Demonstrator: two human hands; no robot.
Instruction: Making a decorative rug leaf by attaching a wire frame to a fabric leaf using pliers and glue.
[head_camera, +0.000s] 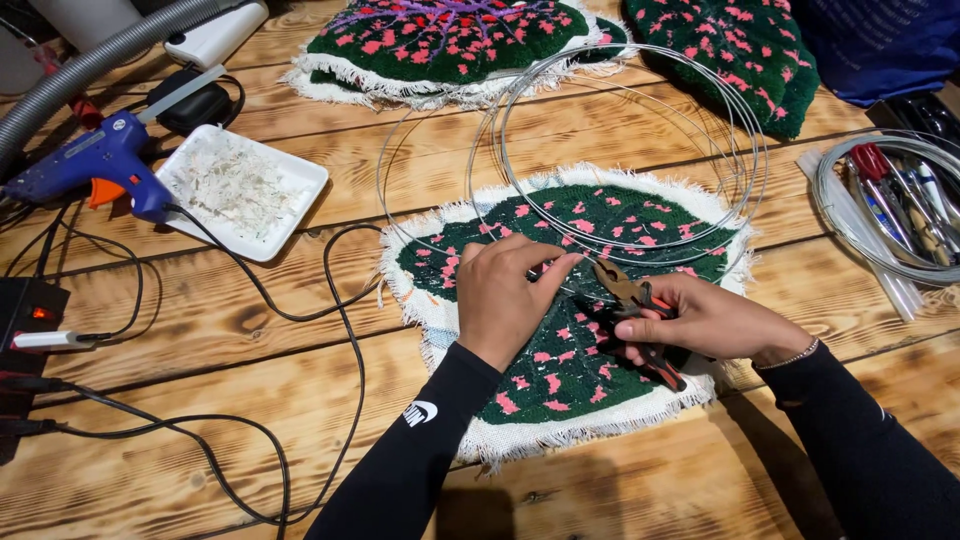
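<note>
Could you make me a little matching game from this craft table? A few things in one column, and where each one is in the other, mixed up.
Things:
1. pliers
2. glue gun
3. white tray
4. wire rings

Places:
A. far left of the table, with a black cord
B. in the right hand
C. lying across the top of the green and pink tufted piece
D. right of the glue gun, holding pale scraps

Pairs: 1-B, 2-A, 3-D, 4-C
</note>
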